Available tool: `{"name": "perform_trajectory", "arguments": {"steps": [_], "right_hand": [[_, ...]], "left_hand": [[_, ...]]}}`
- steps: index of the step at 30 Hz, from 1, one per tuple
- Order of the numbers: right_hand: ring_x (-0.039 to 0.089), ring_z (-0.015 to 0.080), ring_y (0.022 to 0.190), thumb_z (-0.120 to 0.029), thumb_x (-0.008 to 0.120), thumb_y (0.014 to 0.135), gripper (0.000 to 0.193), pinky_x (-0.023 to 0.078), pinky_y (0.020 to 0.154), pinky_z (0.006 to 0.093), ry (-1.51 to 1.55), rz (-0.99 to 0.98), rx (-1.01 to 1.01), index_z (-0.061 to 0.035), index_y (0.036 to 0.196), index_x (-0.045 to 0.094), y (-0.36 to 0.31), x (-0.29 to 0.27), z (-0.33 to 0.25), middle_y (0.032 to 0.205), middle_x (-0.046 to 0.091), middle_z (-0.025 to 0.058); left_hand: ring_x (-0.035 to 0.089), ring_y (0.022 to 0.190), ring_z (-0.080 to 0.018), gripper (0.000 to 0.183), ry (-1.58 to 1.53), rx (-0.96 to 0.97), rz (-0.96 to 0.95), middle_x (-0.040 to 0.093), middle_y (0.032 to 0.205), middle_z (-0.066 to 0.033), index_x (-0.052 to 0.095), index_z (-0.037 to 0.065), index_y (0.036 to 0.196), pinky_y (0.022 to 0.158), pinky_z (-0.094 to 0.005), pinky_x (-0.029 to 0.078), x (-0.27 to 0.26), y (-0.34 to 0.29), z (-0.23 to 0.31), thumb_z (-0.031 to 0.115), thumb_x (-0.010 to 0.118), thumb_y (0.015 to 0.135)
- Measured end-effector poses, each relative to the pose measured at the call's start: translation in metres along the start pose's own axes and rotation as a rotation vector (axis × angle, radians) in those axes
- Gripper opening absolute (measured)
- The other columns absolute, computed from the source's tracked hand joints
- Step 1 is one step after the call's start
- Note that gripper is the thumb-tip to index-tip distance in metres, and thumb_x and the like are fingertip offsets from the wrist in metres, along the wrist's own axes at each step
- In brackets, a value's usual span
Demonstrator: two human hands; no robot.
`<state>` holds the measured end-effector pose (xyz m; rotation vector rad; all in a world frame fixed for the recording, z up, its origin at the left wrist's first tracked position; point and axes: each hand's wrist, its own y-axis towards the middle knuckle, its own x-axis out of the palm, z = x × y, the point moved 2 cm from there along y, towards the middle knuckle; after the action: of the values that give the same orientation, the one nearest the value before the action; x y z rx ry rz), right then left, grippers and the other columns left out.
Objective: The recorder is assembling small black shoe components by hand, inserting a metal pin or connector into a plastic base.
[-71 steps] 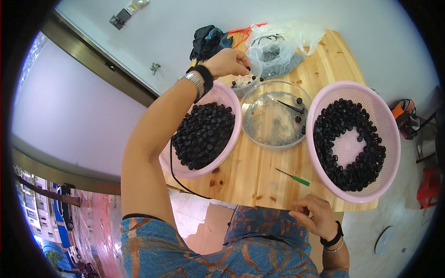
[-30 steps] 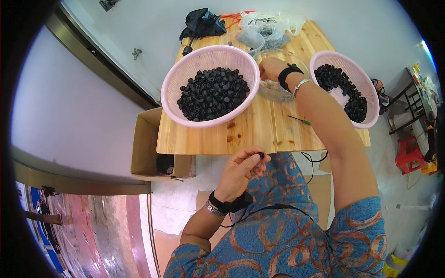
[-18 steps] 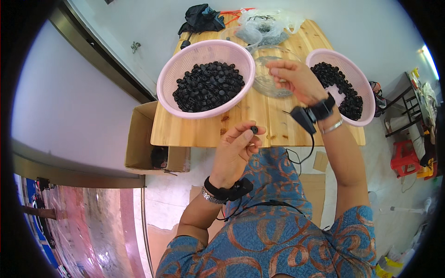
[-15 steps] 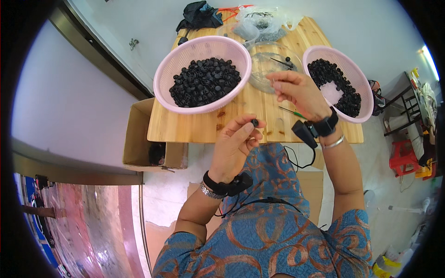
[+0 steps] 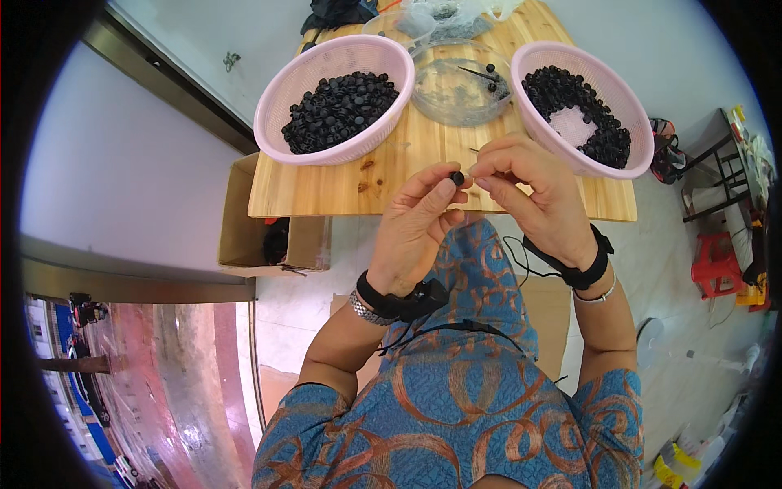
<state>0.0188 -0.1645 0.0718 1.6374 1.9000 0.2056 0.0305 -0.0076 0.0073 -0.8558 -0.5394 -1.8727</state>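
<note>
Between the thumb and fingers of my left hand (image 5: pixel 417 222) is a small round black plastic part (image 5: pixel 457 178), held just above the table's near edge. My right hand (image 5: pixel 533 191) is pinched close beside it, fingertips almost meeting the part. Whatever those fingertips hold is too small to make out. Behind my hands a clear round plastic tray (image 5: pixel 452 110) has a dark thin tool (image 5: pixel 475 72) and a few black pieces in it. A pink basket (image 5: pixel 273 138) of black round parts stands at the left, and another pink basket (image 5: pixel 639 147) with fewer black parts at the right.
The wooden table (image 5: pixel 314 191) ends just in front of my body. Clear plastic bags (image 5: pixel 456 28) and a black bag (image 5: pixel 338 12) lie at its back. An open cardboard box (image 5: pixel 236 216) stands on the floor at left; a red stool (image 5: pixel 717 265) is far right.
My right hand has come down and left from near the tray to the black part in my left hand. The whole view has shifted, with the table now higher in the picture.
</note>
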Motion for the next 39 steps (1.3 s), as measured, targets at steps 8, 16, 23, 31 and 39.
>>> {"name": "perform_trajectory", "arguments": {"steps": [8, 16, 23, 31, 39], "right_hand": [[0.057, 0.0256, 0.075, -0.001, 0.058, 0.078, 0.006, 0.046, 0.065, 0.0308, -0.142, 0.012, -0.034, -0.0003, 0.084, 0.057, -0.014, -0.007, -0.009, 0.083, 0.056, 0.0109], [0.057, 0.0260, 0.073, 0.000, 0.061, 0.075, 0.013, 0.045, 0.065, 0.0306, -0.465, -0.112, -0.142, -0.0012, 0.087, 0.057, -0.019, -0.015, -0.024, 0.084, 0.055, 0.0105], [0.058, 0.0139, 0.079, -0.001, 0.062, 0.077, 0.022, 0.048, 0.063, 0.0239, 0.058, 0.010, 0.184, 0.0007, 0.098, 0.058, -0.031, -0.028, -0.004, 0.088, 0.056, 0.0071], [0.056, 0.0085, 0.084, 0.000, 0.062, 0.079, 0.021, 0.047, 0.064, 0.0174, 0.429, 0.215, 0.144, 0.0016, 0.100, 0.059, -0.060, -0.025, 0.027, 0.102, 0.053, 0.0069], [0.056, 0.0138, 0.071, -0.004, 0.062, 0.078, 0.018, 0.046, 0.060, 0.0230, -0.043, 0.164, 0.020, 0.0009, 0.095, 0.058, -0.067, -0.082, 0.006, 0.092, 0.056, 0.0084]], "left_hand": [[0.060, 0.083, -0.0111, 0.022, 0.021, -0.031, -0.033, 0.061, 0.096, -0.0055, 0.055, 0.001, 0.110, 0.074, -0.0240, 0.051, 0.012, -0.005, -0.009, 0.007, 0.054, 0.088], [0.058, 0.083, -0.0120, 0.020, 0.313, 0.037, -0.046, 0.061, 0.097, -0.0067, 0.055, 0.001, 0.108, 0.073, -0.0233, 0.048, 0.019, -0.007, -0.012, 0.005, 0.053, 0.088], [0.060, 0.085, -0.0132, 0.020, 0.034, -0.125, -0.076, 0.061, 0.098, -0.0075, 0.053, 0.002, 0.109, 0.077, -0.0252, 0.049, 0.026, -0.004, -0.014, 0.006, 0.052, 0.089], [0.059, 0.085, -0.0130, 0.023, 0.071, -0.194, -0.093, 0.060, 0.100, -0.0089, 0.052, 0.002, 0.112, 0.077, -0.0246, 0.049, 0.041, 0.010, -0.028, 0.006, 0.050, 0.090], [0.058, 0.087, -0.0127, 0.022, 0.171, -0.222, -0.106, 0.059, 0.104, -0.0113, 0.053, 0.001, 0.111, 0.076, -0.0237, 0.050, 0.056, 0.022, -0.045, 0.005, 0.050, 0.090]]}}
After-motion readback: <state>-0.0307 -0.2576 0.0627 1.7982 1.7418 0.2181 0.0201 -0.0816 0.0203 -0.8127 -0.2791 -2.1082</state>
